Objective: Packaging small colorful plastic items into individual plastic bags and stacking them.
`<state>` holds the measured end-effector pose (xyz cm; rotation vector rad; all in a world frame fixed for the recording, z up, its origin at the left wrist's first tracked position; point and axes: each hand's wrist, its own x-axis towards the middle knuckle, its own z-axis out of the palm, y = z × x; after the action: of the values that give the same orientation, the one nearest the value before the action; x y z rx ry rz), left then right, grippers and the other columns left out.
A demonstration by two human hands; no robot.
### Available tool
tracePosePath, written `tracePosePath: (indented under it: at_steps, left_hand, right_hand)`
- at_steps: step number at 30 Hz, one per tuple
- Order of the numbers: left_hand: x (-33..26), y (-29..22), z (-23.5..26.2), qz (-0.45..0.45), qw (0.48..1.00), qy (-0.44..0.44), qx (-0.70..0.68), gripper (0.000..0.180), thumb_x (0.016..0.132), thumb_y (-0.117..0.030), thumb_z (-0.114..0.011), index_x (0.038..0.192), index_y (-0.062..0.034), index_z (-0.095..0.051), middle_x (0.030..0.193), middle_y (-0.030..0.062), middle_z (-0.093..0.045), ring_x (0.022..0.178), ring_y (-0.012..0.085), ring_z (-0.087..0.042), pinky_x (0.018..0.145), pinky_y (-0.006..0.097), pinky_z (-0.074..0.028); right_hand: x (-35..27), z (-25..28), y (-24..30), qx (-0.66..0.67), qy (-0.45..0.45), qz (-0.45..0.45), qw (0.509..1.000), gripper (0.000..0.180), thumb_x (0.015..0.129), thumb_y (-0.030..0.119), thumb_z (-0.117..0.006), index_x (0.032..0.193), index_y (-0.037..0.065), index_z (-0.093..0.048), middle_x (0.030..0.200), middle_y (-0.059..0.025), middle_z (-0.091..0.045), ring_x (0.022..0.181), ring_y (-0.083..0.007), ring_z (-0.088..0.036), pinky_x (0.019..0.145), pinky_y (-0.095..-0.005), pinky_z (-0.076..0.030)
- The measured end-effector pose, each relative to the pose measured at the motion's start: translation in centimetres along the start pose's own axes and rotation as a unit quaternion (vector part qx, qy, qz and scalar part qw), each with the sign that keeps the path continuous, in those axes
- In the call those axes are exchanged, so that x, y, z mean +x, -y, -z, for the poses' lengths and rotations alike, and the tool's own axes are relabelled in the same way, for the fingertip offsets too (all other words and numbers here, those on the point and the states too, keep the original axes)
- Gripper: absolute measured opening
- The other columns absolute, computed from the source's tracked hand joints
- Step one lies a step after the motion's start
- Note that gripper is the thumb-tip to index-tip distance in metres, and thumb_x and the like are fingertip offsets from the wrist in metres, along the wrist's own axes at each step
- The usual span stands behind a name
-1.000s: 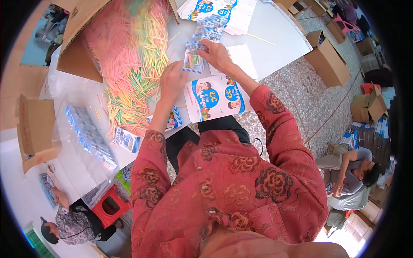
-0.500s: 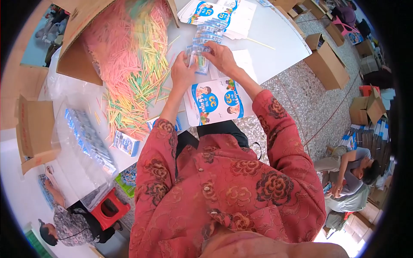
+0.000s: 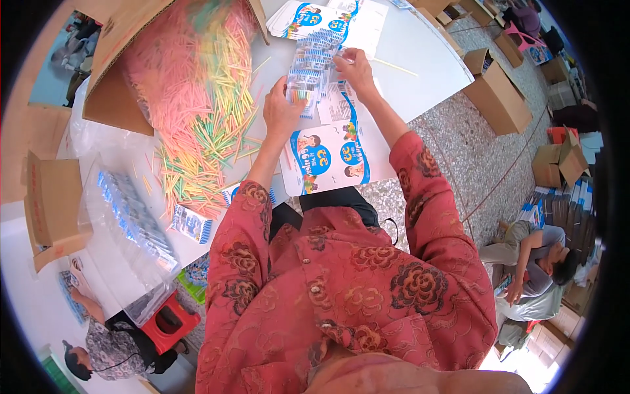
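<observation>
A strip of small clear-and-blue sachets (image 3: pixel 308 64) stretches over the white table in front of me. My left hand (image 3: pixel 283 110) is closed on its near left edge, thumb against a sachet with coloured sticks inside. At the strip's right side is my right hand (image 3: pixel 356 71), its thumb and finger pinched on the sachets' edge. Just below both hands lies a flat white-and-blue printed sheet (image 3: pixel 335 174), overhanging the table edge toward my lap. Another printed sheet (image 3: pixel 336 105) lies partly under the strip.
A tipped cardboard box (image 3: pixel 121 105) spills pink, yellow and green sticks (image 3: pixel 197 141) at the left. Printed sheets (image 3: pixel 367 26) are stacked at the far side. A bag of sachet strips (image 3: pixel 134 213) and a small box (image 3: pixel 191 224) lie nearer. Other people sit on both sides.
My right hand has moved right and slightly away from me, apart from my left hand. More of the sachet strip and the sheet beneath it now shows.
</observation>
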<state>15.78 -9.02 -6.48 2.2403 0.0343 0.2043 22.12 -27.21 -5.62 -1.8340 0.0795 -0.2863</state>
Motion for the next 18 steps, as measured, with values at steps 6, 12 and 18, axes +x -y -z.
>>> tracePosePath:
  at_steps: [6,12,18]
  left_hand:
    - [0.2,0.0,0.0,-0.011,1.000,0.009,-0.011,0.066,0.062,-0.018,-0.074,0.121,-0.0056,-0.047,0.107,0.0114,-0.058,0.100,0.0285,-0.052,0.087,0.037,-0.041]
    - [0.3,0.3,0.1,-0.006,1.000,0.014,-0.019,0.067,0.061,-0.018,-0.075,0.120,-0.0057,-0.048,0.107,0.0110,-0.059,0.101,0.0279,-0.053,0.086,0.037,-0.042]
    - [0.6,0.4,-0.5,-0.057,0.998,-0.005,-0.009,0.067,0.061,-0.015,-0.076,0.120,-0.0018,-0.049,0.099,0.0121,-0.062,0.085,0.0208,-0.061,0.075,0.031,-0.047]
  right_hand:
    - [2.3,0.3,-0.1,0.121,0.082,-0.144,0.979,0.036,0.080,0.021,-0.063,0.101,-0.006,-0.055,0.083,-0.0101,-0.061,0.064,-0.0137,-0.058,0.051,-0.0253,-0.046]
    - [3.1,-1.3,0.3,0.047,0.088,-0.167,0.981,0.029,0.079,0.027,-0.065,0.093,0.002,-0.062,0.070,-0.0022,-0.057,0.055,-0.0075,-0.047,0.048,-0.0205,-0.036]
    - [4.7,-1.0,-1.2,-0.010,0.117,-0.140,0.983,0.024,0.077,0.027,-0.067,0.083,0.004,-0.065,0.066,-0.0009,-0.057,0.053,-0.0074,-0.045,0.047,-0.0211,-0.032]
